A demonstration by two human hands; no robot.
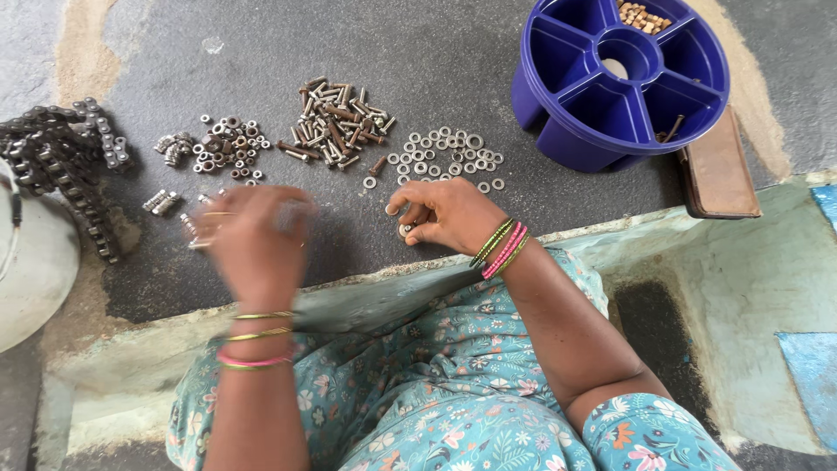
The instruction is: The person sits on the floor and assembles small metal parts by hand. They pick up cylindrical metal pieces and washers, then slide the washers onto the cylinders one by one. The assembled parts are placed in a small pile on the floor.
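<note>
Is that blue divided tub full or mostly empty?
Mostly empty. The blue tub shows bare compartment floors; only small tan pieces fill one section, and a dark bolt lies in another.

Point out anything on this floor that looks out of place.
One lone bolt lies between the bolt pile and the washers, apart from both. Otherwise the hardware sits in sorted groups, and the blue divided tray stands upright.

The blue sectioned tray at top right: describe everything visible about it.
The blue tray is a round tub of glossy plastic, as it looks, split by radial walls into wedge compartments around a central round well. It stands upright on the dark floor, its top edge cut off by the frame. One far wedge holds small tan pieces; a near-right wedge holds a thin dark rod; the other visible wedges look empty. A flat brown slab lies against its right base. Neither hand touches it.
</note>
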